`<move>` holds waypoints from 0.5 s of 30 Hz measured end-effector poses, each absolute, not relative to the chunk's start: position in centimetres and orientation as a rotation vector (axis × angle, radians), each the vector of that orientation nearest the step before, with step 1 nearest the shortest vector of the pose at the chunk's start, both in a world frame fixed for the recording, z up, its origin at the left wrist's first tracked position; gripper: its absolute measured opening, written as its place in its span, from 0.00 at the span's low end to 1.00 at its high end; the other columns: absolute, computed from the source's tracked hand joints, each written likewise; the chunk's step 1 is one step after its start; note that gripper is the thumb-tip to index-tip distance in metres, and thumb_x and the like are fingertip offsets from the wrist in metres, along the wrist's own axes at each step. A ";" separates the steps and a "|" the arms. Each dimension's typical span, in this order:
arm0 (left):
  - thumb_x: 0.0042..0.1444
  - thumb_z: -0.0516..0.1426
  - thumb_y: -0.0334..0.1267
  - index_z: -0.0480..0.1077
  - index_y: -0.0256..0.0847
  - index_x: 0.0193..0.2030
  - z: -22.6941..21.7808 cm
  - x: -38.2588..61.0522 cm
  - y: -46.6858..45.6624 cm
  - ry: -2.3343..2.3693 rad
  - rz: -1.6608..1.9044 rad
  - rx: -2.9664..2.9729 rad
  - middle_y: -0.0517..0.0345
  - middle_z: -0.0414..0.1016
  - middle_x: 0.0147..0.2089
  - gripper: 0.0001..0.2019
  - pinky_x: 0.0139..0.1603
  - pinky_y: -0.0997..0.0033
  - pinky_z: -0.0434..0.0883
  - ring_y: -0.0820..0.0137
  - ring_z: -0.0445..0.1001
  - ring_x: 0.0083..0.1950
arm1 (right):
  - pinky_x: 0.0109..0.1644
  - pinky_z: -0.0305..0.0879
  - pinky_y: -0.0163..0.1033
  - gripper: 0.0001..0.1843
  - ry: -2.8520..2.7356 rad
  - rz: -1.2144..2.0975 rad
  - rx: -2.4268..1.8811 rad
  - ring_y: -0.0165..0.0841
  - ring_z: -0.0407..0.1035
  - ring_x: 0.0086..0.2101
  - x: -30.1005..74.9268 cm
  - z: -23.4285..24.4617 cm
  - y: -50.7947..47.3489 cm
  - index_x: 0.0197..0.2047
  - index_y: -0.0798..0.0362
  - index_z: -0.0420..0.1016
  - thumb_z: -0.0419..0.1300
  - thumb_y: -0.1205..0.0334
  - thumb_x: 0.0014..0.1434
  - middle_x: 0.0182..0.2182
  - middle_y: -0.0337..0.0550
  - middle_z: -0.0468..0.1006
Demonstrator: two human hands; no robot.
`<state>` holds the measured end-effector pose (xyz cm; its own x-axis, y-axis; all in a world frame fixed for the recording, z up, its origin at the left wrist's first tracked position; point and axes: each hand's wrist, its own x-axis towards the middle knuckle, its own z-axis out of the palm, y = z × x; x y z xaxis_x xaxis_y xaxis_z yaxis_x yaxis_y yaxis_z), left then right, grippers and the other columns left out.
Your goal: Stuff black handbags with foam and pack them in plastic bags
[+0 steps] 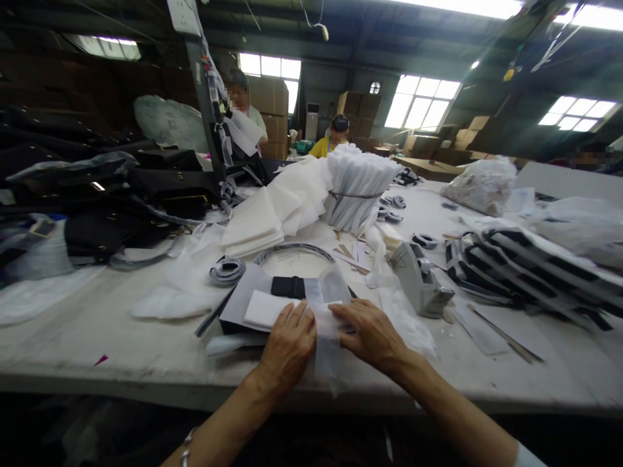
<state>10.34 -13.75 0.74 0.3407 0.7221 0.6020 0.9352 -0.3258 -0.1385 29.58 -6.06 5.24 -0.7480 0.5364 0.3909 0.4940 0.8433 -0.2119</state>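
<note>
My left hand (288, 347) lies flat, fingers stretched out, on a strip of thin translucent film (325, 350) at the near edge of the table. My right hand (368, 332) presses flat on the same film from the right, fingers pointing left. The film wraps over a black bag (287, 286) that lies under a white foam sheet (265, 309). A curved grey strap (294, 248) arches just behind the bag.
A grey tape dispenser (422, 280) stands right of my hands. Stacked white foam sheets (272, 211) and a bundle of white rolls (357, 188) sit behind. Black bags (146, 194) pile at left, wrapped black pieces (530, 272) at right. Two people work at the far end.
</note>
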 end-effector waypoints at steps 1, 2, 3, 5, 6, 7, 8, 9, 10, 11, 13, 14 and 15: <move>0.62 0.49 0.26 0.73 0.34 0.48 0.6 10.4 -13.7 -1.457 -0.627 -2.143 0.46 0.77 0.51 0.13 0.60 0.53 0.66 0.57 0.72 0.58 | 0.50 0.70 0.46 0.26 -2.619 0.149 -0.813 0.40 0.77 0.40 29.2 6.1 -5.7 0.56 0.50 0.72 0.63 0.67 0.53 0.41 0.45 0.83; 0.62 0.49 0.26 0.73 0.34 0.49 0.5 10.4 -13.7 -1.464 -0.644 -2.140 0.45 0.77 0.51 0.14 0.60 0.53 0.66 0.57 0.72 0.58 | 0.46 0.71 0.43 0.28 -2.665 0.157 -0.840 0.40 0.77 0.39 28.7 7.0 -5.2 0.58 0.50 0.71 0.63 0.65 0.53 0.41 0.45 0.83; 0.62 0.49 0.26 0.73 0.34 0.50 0.3 10.4 -13.8 -1.472 -0.661 -2.139 0.45 0.77 0.51 0.15 0.60 0.52 0.66 0.57 0.72 0.58 | 0.44 0.72 0.41 0.29 -2.716 0.161 -0.837 0.40 0.77 0.39 28.3 7.7 -4.8 0.59 0.48 0.70 0.64 0.64 0.53 0.41 0.45 0.82; 0.63 0.49 0.26 0.73 0.35 0.52 0.0 10.4 -13.8 -1.486 -0.706 -2.142 0.45 0.77 0.51 0.16 0.59 0.52 0.67 0.57 0.73 0.57 | 0.43 0.71 0.40 0.25 -2.809 0.172 -0.770 0.40 0.77 0.40 27.5 8.6 -3.8 0.56 0.44 0.74 0.64 0.62 0.54 0.45 0.44 0.81; 0.63 0.49 0.27 0.73 0.36 0.53 -0.1 10.4 -13.8 -1.489 -0.737 -2.141 0.45 0.77 0.51 0.16 0.59 0.52 0.67 0.57 0.73 0.57 | 0.45 0.71 0.40 0.21 -2.843 0.198 -0.726 0.40 0.76 0.42 27.3 8.8 -3.4 0.53 0.43 0.77 0.65 0.61 0.54 0.47 0.44 0.80; 0.64 0.49 0.28 0.72 0.38 0.53 -0.2 10.4 -13.9 -1.492 -0.774 -2.134 0.46 0.77 0.51 0.16 0.60 0.51 0.67 0.57 0.73 0.58 | 0.46 0.71 0.41 0.18 -2.868 0.249 -0.681 0.40 0.76 0.43 27.1 8.9 -2.9 0.50 0.42 0.79 0.65 0.61 0.54 0.48 0.43 0.80; 0.65 0.49 0.29 0.72 0.39 0.54 -0.3 10.5 -13.9 -1.491 -0.807 -2.123 0.47 0.77 0.52 0.16 0.60 0.51 0.66 0.58 0.72 0.59 | 0.49 0.71 0.42 0.16 -2.877 0.319 -0.643 0.39 0.76 0.45 27.1 8.9 -2.5 0.47 0.41 0.81 0.65 0.62 0.55 0.49 0.42 0.79; 0.65 0.48 0.30 0.72 0.40 0.54 -0.4 10.6 -14.0 -1.488 -0.832 -2.110 0.47 0.77 0.52 0.16 0.60 0.50 0.66 0.58 0.71 0.59 | 0.51 0.70 0.42 0.15 -2.868 0.403 -0.619 0.38 0.75 0.45 27.2 8.7 -2.2 0.45 0.41 0.82 0.64 0.64 0.55 0.49 0.41 0.79; 0.66 0.48 0.31 0.72 0.41 0.54 -0.5 10.6 -14.0 -1.487 -0.848 -2.094 0.48 0.77 0.53 0.16 0.61 0.50 0.65 0.58 0.71 0.60 | 0.52 0.70 0.41 0.15 -2.842 0.493 -0.607 0.37 0.75 0.46 27.4 8.6 -1.8 0.44 0.42 0.82 0.62 0.67 0.55 0.49 0.40 0.80; 0.67 0.47 0.31 0.72 0.41 0.54 -0.6 10.7 -14.1 -1.483 -0.856 -2.079 0.48 0.77 0.54 0.16 0.61 0.51 0.65 0.58 0.71 0.60 | 0.53 0.69 0.41 0.15 -2.810 0.582 -0.606 0.36 0.75 0.46 27.7 8.5 -1.5 0.42 0.42 0.83 0.61 0.69 0.55 0.48 0.39 0.80; 0.68 0.45 0.31 0.71 0.40 0.55 -0.7 10.7 -14.1 -1.476 -0.870 -2.050 0.49 0.77 0.54 0.17 0.61 0.51 0.65 0.58 0.71 0.60 | 0.53 0.70 0.39 0.17 -2.742 0.740 -0.650 0.35 0.76 0.44 28.2 8.5 -0.9 0.41 0.44 0.83 0.59 0.72 0.55 0.44 0.39 0.82; 0.68 0.45 0.31 0.71 0.40 0.54 -0.7 10.8 -14.2 -1.471 -0.877 -2.042 0.50 0.77 0.54 0.17 0.62 0.51 0.65 0.59 0.71 0.60 | 0.51 0.71 0.39 0.17 -2.710 0.798 -0.692 0.35 0.77 0.42 28.3 8.6 -0.6 0.42 0.45 0.83 0.58 0.72 0.54 0.42 0.38 0.83; 0.68 0.45 0.31 0.72 0.39 0.53 -0.8 10.8 -14.2 -1.467 -0.885 -2.035 0.50 0.77 0.55 0.17 0.62 0.52 0.64 0.59 0.71 0.60 | 0.50 0.72 0.39 0.18 -2.678 0.824 -0.740 0.35 0.77 0.41 28.3 8.9 -0.2 0.43 0.46 0.83 0.58 0.71 0.54 0.40 0.38 0.83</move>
<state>10.76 -14.21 -0.79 0.2175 0.6418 0.7354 0.9497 -0.3129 -0.0077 28.26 -0.22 8.88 -0.8419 0.5337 0.0800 0.3964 0.7121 -0.5795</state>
